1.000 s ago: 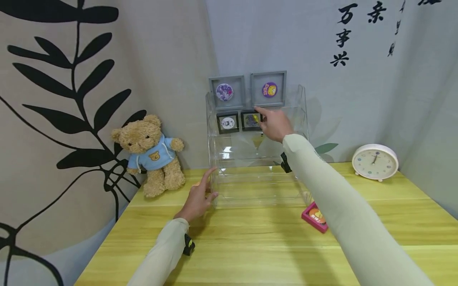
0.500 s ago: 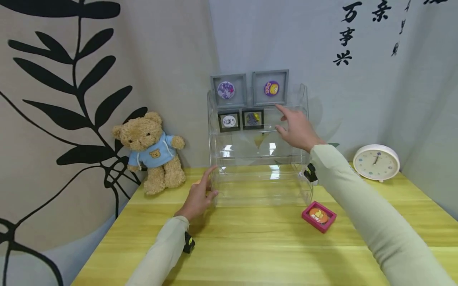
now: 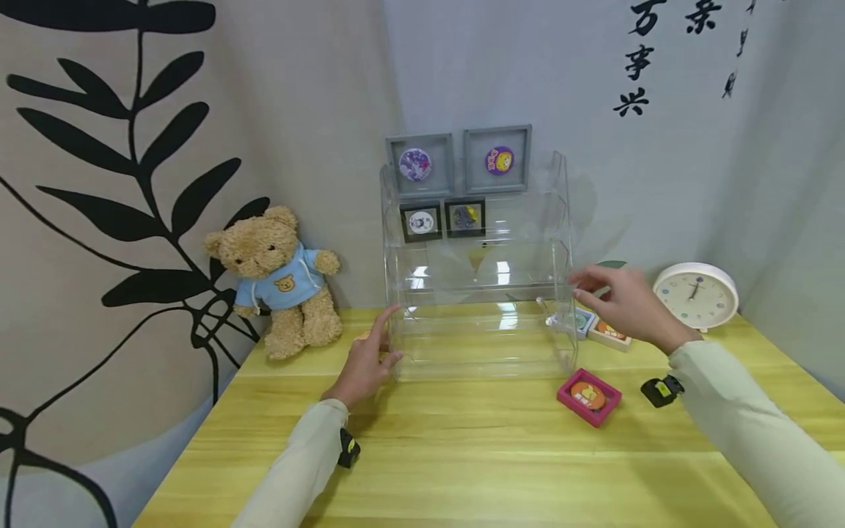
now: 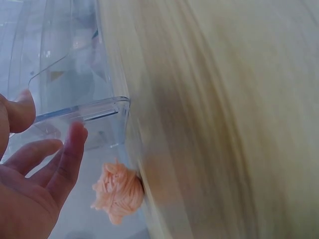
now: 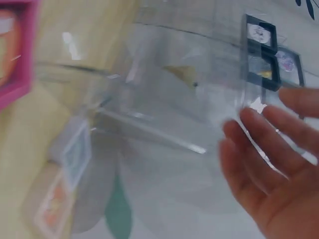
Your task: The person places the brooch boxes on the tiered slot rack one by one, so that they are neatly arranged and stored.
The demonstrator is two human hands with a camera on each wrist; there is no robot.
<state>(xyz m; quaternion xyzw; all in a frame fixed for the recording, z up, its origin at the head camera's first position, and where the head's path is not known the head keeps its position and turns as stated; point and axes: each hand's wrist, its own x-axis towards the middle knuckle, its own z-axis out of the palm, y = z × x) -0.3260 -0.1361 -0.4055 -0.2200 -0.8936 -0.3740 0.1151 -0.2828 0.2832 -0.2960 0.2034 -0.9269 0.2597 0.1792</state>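
A clear tiered display stand (image 3: 475,345) stands on the wooden table. My left hand (image 3: 361,370) holds its lower left side; in the left wrist view the panel edge passes between thumb and fingers. On the top tier sit two grey square frames with round badges, a left one (image 3: 420,166) and a right one (image 3: 498,159). One tier lower stand two small black frames, a left one (image 3: 420,221) and a right one (image 3: 465,218). My right hand (image 3: 620,304) holds nothing, fingers loosely bent beside the stand's right side. A pink frame (image 3: 590,397) with an orange badge lies at front right.
Behind the right hand lie a beige frame (image 3: 609,335) and a blue frame (image 3: 581,321). A white clock (image 3: 695,295) is at the right back. A teddy bear (image 3: 280,286) sits left. An orange yarn-like ball (image 4: 118,191) lies beside the stand's left side.
My right hand has left the right black frame and moved right and down past the stand's right side, uncovering the small frames there. My left hand stays on the stand.
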